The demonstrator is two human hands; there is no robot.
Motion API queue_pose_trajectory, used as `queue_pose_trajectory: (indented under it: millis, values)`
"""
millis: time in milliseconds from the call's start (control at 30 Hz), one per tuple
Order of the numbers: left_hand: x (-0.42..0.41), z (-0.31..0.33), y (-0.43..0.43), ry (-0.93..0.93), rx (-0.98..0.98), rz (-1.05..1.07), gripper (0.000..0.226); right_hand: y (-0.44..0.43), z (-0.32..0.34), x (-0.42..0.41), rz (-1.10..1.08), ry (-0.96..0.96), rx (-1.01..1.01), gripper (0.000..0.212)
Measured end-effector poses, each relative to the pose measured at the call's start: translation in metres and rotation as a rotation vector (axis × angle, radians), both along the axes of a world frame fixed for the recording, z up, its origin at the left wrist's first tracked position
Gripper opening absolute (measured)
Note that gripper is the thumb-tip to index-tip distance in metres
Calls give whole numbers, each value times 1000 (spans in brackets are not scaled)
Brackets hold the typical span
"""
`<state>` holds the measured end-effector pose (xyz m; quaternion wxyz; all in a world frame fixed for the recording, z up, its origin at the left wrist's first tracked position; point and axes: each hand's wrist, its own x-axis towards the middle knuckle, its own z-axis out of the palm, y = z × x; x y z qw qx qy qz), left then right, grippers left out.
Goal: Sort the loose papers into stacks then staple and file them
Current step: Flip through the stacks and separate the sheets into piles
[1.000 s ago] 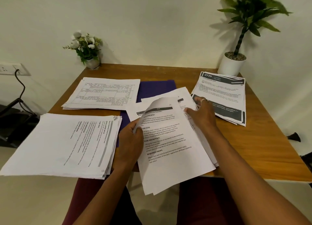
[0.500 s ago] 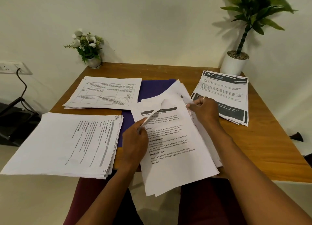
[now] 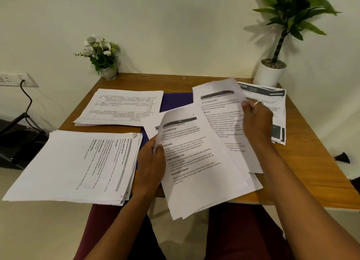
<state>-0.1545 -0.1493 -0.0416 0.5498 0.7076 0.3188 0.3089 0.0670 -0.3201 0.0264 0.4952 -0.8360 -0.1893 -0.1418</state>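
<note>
Wooden counter point(image 3: 303, 162) against a pale wall carries a far-right stack point(image 3: 272, 97) headed "2726 KITCHEN". Your left hand point(image 3: 151, 162) grips the loose bundle point(image 3: 196, 168) at the near edge, fingers point(image 3: 158, 150) clamped on its left side. Its top page reads "TASK GOAL", "TASK DESCRIPTION" and "REQUIRED PROPS". Your right hand point(image 3: 257, 121) pinches one lifted sheet point(image 3: 220, 107), its print blurred, just above the bundle.

1. Your left hand point(image 3: 151, 163) comes in from below on a bare forearm, with its thumb curled over the left edge of the front sheaf point(image 3: 194, 162).
2. Your right hand point(image 3: 256, 121) is higher and farther out, back of the hand toward you. Its fingers pinch a raised sheet point(image 3: 220, 103).
</note>
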Motion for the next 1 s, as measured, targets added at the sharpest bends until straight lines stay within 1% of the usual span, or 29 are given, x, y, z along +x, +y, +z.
queue_pose_trajectory:
  millis: [167,300,400,467,533,600,633,700,767,833,900,1000]
  values:
    - [1,0,2,-21,-40,60,20,-23,45,6,-93,-128,231,20]
    - [2,-6,5,24,-26,62,23,-32,94,-5,-111,-258,363,12]
    - [2,-4,5,38,-12,53,22,-34,122,-22,-105,-276,417,26]
    - [2,-4,5,40,-10,47,21,-33,128,-23,-81,-238,429,33]
    - [2,-2,3,32,-20,53,21,-25,117,-18,-23,-138,367,31]
    - [2,0,3,16,-45,56,20,-9,85,-12,75,20,237,22]
    - [2,2,2,0,-64,59,20,2,65,-14,115,86,155,21]
    - [1,6,0,-51,-95,62,25,22,19,-24,176,196,-3,23]
    - [-1,7,0,-90,-86,51,29,37,-17,-45,217,252,-116,27]
    - [-2,6,-1,-96,-77,56,33,42,-41,-60,202,255,-210,32]
    - [-1,7,-2,-97,-95,63,34,45,-54,-68,166,191,-282,34]
    - [-1,8,-2,-116,-131,27,34,48,-61,-70,147,125,-325,38]
